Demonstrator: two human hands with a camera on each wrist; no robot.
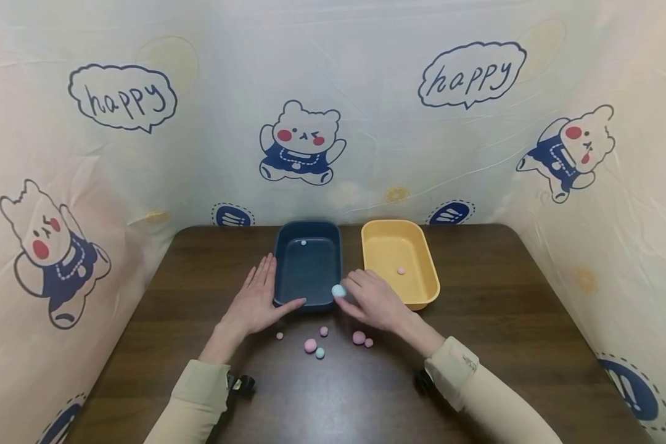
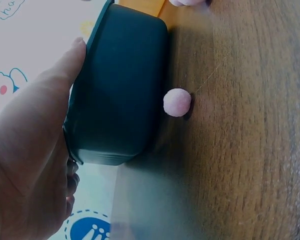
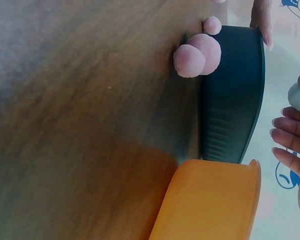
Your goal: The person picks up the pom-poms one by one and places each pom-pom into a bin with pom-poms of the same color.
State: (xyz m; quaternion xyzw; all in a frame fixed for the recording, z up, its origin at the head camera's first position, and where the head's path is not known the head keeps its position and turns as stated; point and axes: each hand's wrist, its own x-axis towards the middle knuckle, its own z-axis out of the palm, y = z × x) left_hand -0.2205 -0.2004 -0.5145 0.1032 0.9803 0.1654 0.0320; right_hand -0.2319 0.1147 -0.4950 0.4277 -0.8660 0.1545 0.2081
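My left hand (image 1: 253,302) rests along the left side and near left corner of the dark blue tray (image 1: 309,302), fingers straight and thumb across its front rim. Between thumb and fingers, my right hand (image 1: 374,299) pinches a light blue pom-pom (image 1: 338,290) over that tray's near right corner; the right wrist view shows the other fingers apart from it. A small light blue pom-pom (image 1: 303,243) lies inside the blue tray. In the left wrist view, a pink pom-pom (image 2: 177,102) sits on the table beside the tray's outer wall.
Right of the blue tray stands a yellow tray (image 1: 430,277) holding one small pink pom-pom (image 1: 401,270). On the brown table (image 1: 333,407), in front of the trays, lie several pink pom-poms (image 1: 310,345) and a light blue pom-pom (image 1: 319,353). A printed curtain (image 1: 200,154) hangs behind.
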